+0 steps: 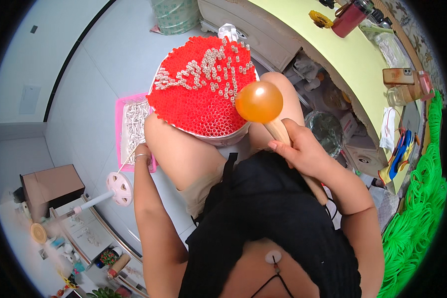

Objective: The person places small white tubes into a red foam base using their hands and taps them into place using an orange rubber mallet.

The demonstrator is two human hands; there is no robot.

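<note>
Mallet in one hand, other hand down in the pink tray

So the right hand (303, 149) is clenched around the wooden handle of a mallet (259, 102) with an orange rubbery head, and that head sits right at the 4 o'clock edge of the round block of red tubes (198, 104) resting on the person's lap. A bunch of white plugs (208, 69) already fill a band of tubes across the top, from about 9 to 2 o'clock. The left hand (143, 153) reaches out at 9 o'clock from the block, down at the pink tray (119, 107) of loose white pieces on the floor; its fingers look pinched around something thin, but honestly can't tell for sure. Green rings (422, 198) pile up far out at 3 o'clock.
</note>
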